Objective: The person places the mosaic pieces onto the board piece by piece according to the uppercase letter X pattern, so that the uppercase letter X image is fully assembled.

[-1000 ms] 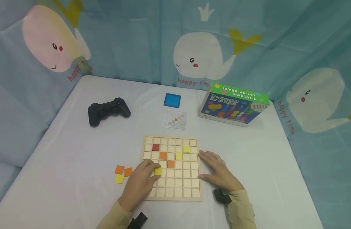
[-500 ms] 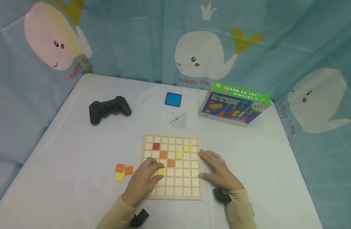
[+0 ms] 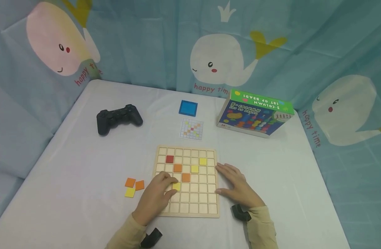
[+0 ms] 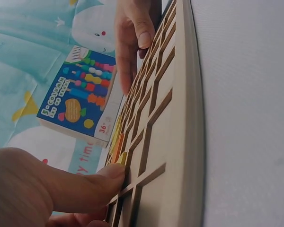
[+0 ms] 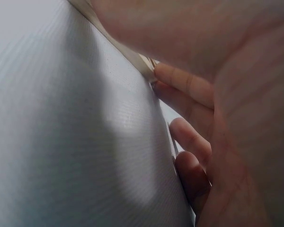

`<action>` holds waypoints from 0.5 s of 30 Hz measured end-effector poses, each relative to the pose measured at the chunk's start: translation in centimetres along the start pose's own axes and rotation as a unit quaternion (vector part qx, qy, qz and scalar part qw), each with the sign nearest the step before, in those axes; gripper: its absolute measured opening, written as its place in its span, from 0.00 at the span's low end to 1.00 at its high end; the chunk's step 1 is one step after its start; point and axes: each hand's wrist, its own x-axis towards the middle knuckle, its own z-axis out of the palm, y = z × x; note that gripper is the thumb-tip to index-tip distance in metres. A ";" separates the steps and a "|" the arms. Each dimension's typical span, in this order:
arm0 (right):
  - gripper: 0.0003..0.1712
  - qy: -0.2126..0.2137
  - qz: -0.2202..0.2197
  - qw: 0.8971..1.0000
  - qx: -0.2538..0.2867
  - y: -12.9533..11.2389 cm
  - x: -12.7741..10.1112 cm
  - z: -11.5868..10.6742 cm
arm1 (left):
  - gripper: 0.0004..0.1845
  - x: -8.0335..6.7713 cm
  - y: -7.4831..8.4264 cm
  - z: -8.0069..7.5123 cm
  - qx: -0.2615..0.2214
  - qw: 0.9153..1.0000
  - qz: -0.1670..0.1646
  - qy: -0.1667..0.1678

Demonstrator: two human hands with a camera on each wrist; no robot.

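A wooden grid board [image 3: 199,208] lies in front of me, bearing one red tile [image 3: 169,159], two orange tiles and several yellow ones in its squares. Over the board's left half, my left hand [image 3: 153,197] pinches a yellow tile [image 3: 177,187] between thumb and fingers, at a square diagonally below the lower orange tile [image 3: 186,177]. In the left wrist view the thumb [image 4: 111,172] presses at that tile's edge, low on the grid. My right hand [image 3: 237,185] rests along the board's right edge, thumb and fingers spread, holding nothing.
Left of the board lie two loose orange tiles [image 3: 130,182] and one yellow tile [image 3: 130,192]. Behind it are a printed pattern card [image 3: 191,129], a blue square tray [image 3: 188,108], a black game controller [image 3: 119,118] and a bead-set box [image 3: 254,114].
My left hand has moved slightly right over the board, taking the yellow tile with it, mostly in the first half second. My right hand has stayed at the board's edge.
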 end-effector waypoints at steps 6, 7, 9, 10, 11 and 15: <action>0.47 0.001 -0.001 1.000 -0.001 -0.1 0.0 -0.2 | 0.15 0.1 0.2 -0.1 0.002 1.000 0.008 0.008; 0.48 0.000 -0.001 1.000 -0.002 -0.1 0.0 -0.2 | 0.15 0.1 0.2 -0.2 0.002 1.000 0.009 0.008; 0.48 0.000 -0.002 1.000 -0.003 -0.2 0.0 -0.2 | 0.15 0.1 0.3 -0.2 0.002 1.000 0.009 0.009; 0.48 0.000 -0.001 1.000 -0.001 -0.1 0.0 -0.2 | 0.16 0.0 0.3 -0.2 0.001 1.000 0.007 0.009; 0.48 0.001 0.000 1.000 -0.002 -0.1 0.0 -0.1 | 0.16 0.0 0.3 -0.3 -0.002 1.000 0.004 0.010; 0.47 0.003 -0.001 1.000 0.003 -0.2 0.1 -0.1 | 0.17 -0.3 0.1 -1.0 -0.017 0.999 -0.010 0.030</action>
